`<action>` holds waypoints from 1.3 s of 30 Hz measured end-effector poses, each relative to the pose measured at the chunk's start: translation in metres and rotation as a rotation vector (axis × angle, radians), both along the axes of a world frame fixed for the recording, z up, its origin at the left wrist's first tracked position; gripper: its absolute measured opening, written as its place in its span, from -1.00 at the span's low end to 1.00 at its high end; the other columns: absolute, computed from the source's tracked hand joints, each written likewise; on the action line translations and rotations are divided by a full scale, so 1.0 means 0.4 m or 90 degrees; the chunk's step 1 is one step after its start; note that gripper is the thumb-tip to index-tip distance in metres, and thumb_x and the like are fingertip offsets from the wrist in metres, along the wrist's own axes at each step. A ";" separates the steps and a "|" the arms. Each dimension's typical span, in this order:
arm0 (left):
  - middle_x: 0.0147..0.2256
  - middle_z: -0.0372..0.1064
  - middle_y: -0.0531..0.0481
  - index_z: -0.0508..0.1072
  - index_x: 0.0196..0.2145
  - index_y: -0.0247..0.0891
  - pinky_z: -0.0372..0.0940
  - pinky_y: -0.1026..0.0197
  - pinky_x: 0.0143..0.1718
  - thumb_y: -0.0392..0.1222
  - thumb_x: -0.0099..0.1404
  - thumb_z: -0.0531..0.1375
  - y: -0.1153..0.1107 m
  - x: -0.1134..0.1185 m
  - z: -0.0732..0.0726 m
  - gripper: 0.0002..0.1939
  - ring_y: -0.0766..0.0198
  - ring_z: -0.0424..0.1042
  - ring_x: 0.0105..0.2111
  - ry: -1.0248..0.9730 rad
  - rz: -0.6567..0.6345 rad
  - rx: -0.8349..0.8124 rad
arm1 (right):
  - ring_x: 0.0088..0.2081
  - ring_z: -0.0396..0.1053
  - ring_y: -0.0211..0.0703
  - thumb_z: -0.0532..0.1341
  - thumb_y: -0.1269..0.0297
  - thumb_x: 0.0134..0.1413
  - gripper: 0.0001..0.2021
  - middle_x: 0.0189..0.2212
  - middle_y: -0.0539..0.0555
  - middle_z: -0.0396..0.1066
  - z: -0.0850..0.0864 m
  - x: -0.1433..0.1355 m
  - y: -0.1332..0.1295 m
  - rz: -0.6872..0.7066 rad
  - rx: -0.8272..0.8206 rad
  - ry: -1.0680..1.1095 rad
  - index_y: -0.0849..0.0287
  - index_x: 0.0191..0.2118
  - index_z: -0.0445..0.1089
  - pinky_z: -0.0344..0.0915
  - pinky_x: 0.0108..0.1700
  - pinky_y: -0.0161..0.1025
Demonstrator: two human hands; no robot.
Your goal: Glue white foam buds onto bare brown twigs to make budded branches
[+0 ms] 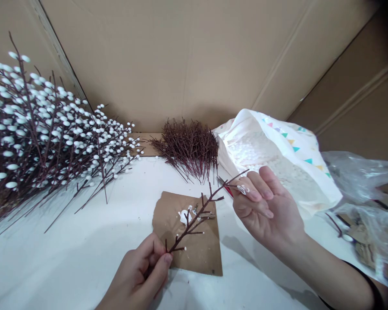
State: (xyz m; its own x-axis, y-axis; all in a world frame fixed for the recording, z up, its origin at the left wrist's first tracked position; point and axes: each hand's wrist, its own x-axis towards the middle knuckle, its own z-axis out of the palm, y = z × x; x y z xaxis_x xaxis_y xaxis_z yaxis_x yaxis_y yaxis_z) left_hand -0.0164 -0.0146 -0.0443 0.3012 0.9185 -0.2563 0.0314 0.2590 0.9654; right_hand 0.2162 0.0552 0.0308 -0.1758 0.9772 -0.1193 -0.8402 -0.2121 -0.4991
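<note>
My left hand [148, 269] pinches the lower end of a dark brown artificial twig [198, 212] between thumb and fingers. Several of the twig's short side stubs carry white dabs on their tips. Beneath it lies a piece of brown cardboard [202, 254] with a white glue-like blob [184, 216] on it. My right hand [267, 206] is raised beside the twig's upper end, palm showing and fingers loosely curled and apart. A white smear sits on one of its fingers, and I see nothing held in it.
Finished-looking branches with white berries [67, 125] spread along the left. Bare twigs [190, 146] lie bundled at the back. A white bag [304, 176] with white beads stands open at right, near clear plastic bags [358, 172]. Cardboard walls [181, 64] enclose the back.
</note>
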 end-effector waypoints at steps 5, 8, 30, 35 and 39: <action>-0.65 0.06 0.19 0.15 -0.50 -0.18 -0.13 0.33 -0.60 0.21 0.26 0.11 -0.003 0.002 -0.005 -0.57 0.42 -0.06 -0.62 -0.001 0.004 0.002 | -0.78 -0.17 -0.45 -0.36 0.15 0.37 -0.44 -0.74 -0.05 0.14 0.006 -0.003 -0.004 -0.020 -0.037 0.010 0.15 -0.69 -0.14 0.17 -0.68 -0.59; -0.64 0.06 0.19 0.15 -0.49 -0.18 -0.12 0.33 -0.61 0.20 0.28 0.10 -0.003 0.002 -0.008 -0.58 0.42 -0.06 -0.63 -0.013 0.009 -0.003 | -0.78 -0.19 -0.47 -0.35 0.14 0.37 -0.44 -0.72 -0.06 0.14 0.006 -0.005 -0.001 -0.027 -0.042 0.013 0.15 -0.69 -0.13 0.18 -0.66 -0.60; -0.62 0.14 0.18 0.27 -0.45 -0.20 -0.05 0.37 -0.61 0.17 0.21 0.20 -0.007 0.006 -0.009 -0.61 0.43 0.04 -0.63 -0.040 0.038 -0.020 | -0.75 -0.12 -0.44 -0.16 0.14 0.35 -0.47 -0.71 -0.05 0.14 -0.006 0.009 -0.006 0.017 0.019 -0.008 0.17 -0.68 -0.13 0.13 -0.67 -0.58; -0.63 0.12 0.19 0.27 -0.47 -0.22 -0.07 0.36 -0.60 0.20 0.18 0.22 -0.010 0.018 -0.002 -0.58 0.44 0.03 -0.62 -0.034 0.088 -0.029 | -0.74 -0.10 -0.42 -0.30 0.09 0.36 -0.44 -0.73 -0.02 0.12 -0.001 0.005 -0.006 0.018 -0.002 -0.029 0.18 -0.69 -0.16 0.09 -0.69 -0.56; -0.65 0.13 0.19 0.26 -0.46 -0.21 -0.07 0.37 -0.61 0.18 0.21 0.19 -0.005 0.012 -0.008 -0.60 0.44 0.03 -0.64 -0.032 0.066 -0.012 | -0.72 -0.07 -0.42 -0.21 0.11 0.35 -0.47 -0.72 -0.01 0.10 0.002 0.008 -0.004 0.022 0.008 -0.035 0.17 -0.68 -0.17 0.05 -0.71 -0.57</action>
State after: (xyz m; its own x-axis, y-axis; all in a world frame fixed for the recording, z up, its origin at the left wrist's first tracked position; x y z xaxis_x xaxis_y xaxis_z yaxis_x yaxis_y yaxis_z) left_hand -0.0116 -0.0165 -0.0476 0.2171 0.9406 -0.2610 -0.0453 0.2768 0.9599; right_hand 0.2193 0.0534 0.0316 -0.2026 0.9722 -0.1177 -0.8035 -0.2337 -0.5474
